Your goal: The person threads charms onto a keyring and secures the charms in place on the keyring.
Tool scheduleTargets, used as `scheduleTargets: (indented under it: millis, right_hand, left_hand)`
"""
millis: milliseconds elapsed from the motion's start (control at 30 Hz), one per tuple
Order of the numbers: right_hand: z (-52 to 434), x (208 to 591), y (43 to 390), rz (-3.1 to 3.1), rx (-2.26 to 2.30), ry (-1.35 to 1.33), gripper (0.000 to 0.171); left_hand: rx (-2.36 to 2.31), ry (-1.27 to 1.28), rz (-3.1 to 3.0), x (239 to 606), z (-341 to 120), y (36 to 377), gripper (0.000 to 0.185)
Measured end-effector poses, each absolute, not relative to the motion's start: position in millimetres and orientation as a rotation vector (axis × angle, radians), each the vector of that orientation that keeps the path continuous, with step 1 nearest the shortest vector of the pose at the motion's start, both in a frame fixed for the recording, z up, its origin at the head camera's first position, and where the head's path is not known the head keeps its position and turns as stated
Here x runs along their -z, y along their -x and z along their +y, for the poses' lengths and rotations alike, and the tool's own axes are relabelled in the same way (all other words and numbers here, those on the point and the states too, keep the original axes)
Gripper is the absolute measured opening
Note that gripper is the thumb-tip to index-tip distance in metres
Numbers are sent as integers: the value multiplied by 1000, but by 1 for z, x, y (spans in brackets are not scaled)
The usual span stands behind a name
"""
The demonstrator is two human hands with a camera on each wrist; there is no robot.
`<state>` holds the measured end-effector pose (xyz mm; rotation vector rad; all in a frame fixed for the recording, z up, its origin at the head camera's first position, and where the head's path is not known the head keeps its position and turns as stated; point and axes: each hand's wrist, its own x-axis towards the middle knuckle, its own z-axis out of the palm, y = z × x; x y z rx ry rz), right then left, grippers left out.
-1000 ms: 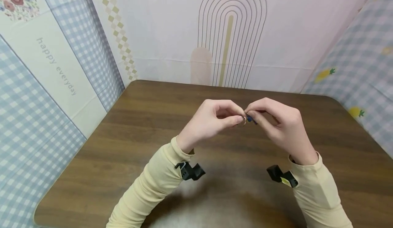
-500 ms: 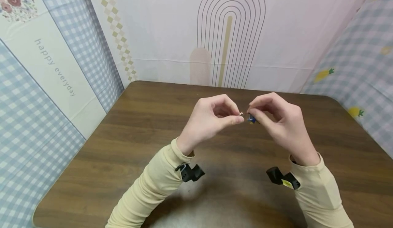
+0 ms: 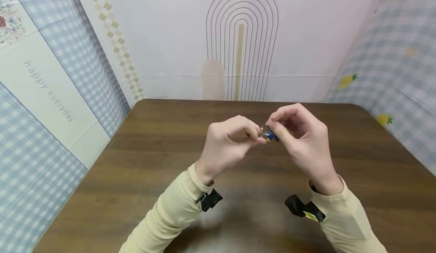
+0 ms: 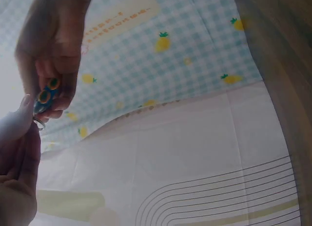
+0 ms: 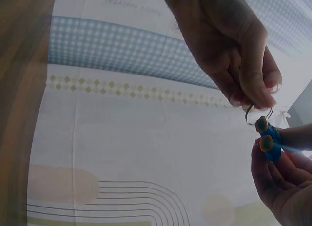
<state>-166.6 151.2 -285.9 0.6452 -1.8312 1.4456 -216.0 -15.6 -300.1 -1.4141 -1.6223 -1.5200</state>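
Observation:
Above the tabletop, both hands meet. My left hand [image 3: 229,143] pinches a thin metal split key ring [image 3: 261,131] between thumb and fingers; the ring [image 5: 258,114] shows as a loop in the right wrist view. My right hand [image 3: 303,139] holds a small blue charm [image 3: 271,135] with yellow-orange parts. In the left wrist view, the charm [image 4: 47,94] has round orange-rimmed spots and lies right beside the ring. Whether the ring passes through a loop on the charm I cannot tell. Fingers partly hide both pieces.
A brown wooden table [image 3: 153,147] lies under the hands. Behind it hangs a white cloth [image 3: 170,48] with arch lines, and blue checked cloths [image 3: 34,143] hang at the sides. Black wrist cameras [image 3: 209,200] sit on both sleeves.
The head view has shifted slightly. The fingertips, apart half a second ago, have come closer together; the ring now stands upright in the left fingers and more of the blue charm shows.

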Motion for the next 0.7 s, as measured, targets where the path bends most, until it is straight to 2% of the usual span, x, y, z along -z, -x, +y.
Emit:
scheduleTargets:
  millis: [333, 700]
  right_hand:
    - [145, 284, 164, -1819, -1477, -654, 7]
    - [152, 282, 161, -1945, -1277, -692, 16]
  left_hand:
    - [1303, 1398, -1545, 304, -15, 214, 24]
    - [1197, 1404, -1593, 304, -11, 215, 24]
